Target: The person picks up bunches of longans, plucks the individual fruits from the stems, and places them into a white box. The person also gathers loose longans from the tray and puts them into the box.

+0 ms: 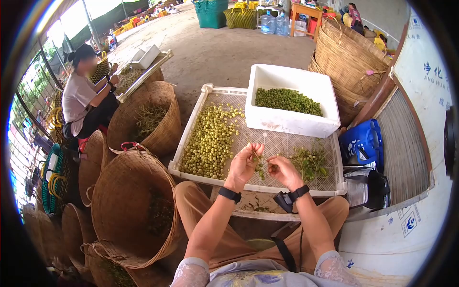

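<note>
My left hand (245, 165) is closed, its thumb and fingers pinching a thin green sprig (260, 170) that hangs below the fingertips. My right hand (285, 173) faces it a short way off, fingertips pinched together at the sprig's side; whatever is between them is too small to name. Both hands are over a white mesh tray (244, 179) in front of my knees. Round yellow-green berries (208, 143) cover the tray's left part. Leafy sprigs (310, 162) lie in a heap just right of my right hand. A white foam box (291, 125) on the tray's far right holds smaller, darker green berries (289, 101).
Woven baskets (136, 205) stand at my left, some with stems inside. Beyond them a person (86, 93) sits at another tray (165, 57). Tall baskets (351, 60) are at the back right. A blue bag (363, 143) lies by the tray's right edge.
</note>
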A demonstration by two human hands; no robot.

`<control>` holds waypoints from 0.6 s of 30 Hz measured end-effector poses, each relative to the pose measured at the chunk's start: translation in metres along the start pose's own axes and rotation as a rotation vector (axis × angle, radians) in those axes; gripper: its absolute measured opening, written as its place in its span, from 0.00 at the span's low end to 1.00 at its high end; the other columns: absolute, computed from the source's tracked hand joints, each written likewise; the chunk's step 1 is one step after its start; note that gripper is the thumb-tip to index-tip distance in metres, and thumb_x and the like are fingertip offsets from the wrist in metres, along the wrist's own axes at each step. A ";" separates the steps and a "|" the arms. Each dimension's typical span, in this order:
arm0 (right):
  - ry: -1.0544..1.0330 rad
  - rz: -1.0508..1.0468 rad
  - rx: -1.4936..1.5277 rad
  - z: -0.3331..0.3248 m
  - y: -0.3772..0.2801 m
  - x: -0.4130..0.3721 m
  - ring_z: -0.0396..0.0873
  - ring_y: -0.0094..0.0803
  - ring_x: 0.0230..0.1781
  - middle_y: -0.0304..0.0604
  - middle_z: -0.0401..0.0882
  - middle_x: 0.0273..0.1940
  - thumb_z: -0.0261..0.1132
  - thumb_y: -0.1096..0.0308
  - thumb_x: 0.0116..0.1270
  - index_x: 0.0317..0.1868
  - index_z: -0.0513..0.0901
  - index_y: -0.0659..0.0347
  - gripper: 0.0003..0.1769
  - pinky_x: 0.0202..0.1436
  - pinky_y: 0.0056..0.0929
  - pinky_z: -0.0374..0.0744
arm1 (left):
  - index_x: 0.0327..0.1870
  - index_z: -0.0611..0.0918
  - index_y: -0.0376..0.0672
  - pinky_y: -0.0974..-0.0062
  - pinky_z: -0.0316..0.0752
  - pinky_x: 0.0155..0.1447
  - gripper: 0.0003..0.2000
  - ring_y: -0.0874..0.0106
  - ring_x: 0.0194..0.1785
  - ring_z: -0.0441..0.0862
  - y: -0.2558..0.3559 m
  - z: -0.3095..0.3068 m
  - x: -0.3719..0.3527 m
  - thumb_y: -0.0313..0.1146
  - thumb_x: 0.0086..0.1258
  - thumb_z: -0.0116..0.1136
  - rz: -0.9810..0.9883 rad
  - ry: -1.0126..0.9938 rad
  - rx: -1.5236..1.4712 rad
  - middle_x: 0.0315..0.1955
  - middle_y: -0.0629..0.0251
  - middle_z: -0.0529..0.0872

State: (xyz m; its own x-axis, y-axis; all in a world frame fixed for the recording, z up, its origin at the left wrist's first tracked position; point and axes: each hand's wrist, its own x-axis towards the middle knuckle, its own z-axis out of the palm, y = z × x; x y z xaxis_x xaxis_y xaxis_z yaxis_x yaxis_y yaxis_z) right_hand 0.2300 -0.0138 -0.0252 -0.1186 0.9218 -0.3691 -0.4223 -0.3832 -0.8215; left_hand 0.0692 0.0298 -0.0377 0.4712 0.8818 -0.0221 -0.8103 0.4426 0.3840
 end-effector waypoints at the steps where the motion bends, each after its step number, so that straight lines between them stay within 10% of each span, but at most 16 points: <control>1: -0.004 0.056 0.178 0.001 -0.001 -0.001 0.71 0.22 0.20 0.35 0.73 0.25 0.58 0.70 0.62 0.38 0.77 0.62 0.06 0.21 0.19 0.68 | 0.40 0.75 0.36 0.80 0.72 0.52 0.07 0.71 0.51 0.77 0.001 0.004 -0.001 0.30 0.71 0.45 0.006 -0.010 0.021 0.38 0.65 0.79; 18: -0.207 -0.020 0.145 0.005 -0.002 0.001 0.70 0.20 0.23 0.35 0.73 0.27 0.59 0.71 0.63 0.38 0.77 0.64 0.05 0.24 0.17 0.67 | 0.37 0.72 0.39 0.76 0.71 0.53 0.08 0.74 0.44 0.76 0.012 0.001 0.002 0.35 0.71 0.46 0.025 0.020 0.029 0.38 0.65 0.77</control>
State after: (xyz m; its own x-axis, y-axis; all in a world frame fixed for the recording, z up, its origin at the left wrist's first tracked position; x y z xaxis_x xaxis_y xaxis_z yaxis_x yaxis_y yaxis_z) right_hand 0.2260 -0.0119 -0.0220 -0.2843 0.9271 -0.2443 -0.5493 -0.3664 -0.7510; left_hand 0.0608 0.0369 -0.0318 0.4437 0.8956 -0.0302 -0.8113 0.4158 0.4110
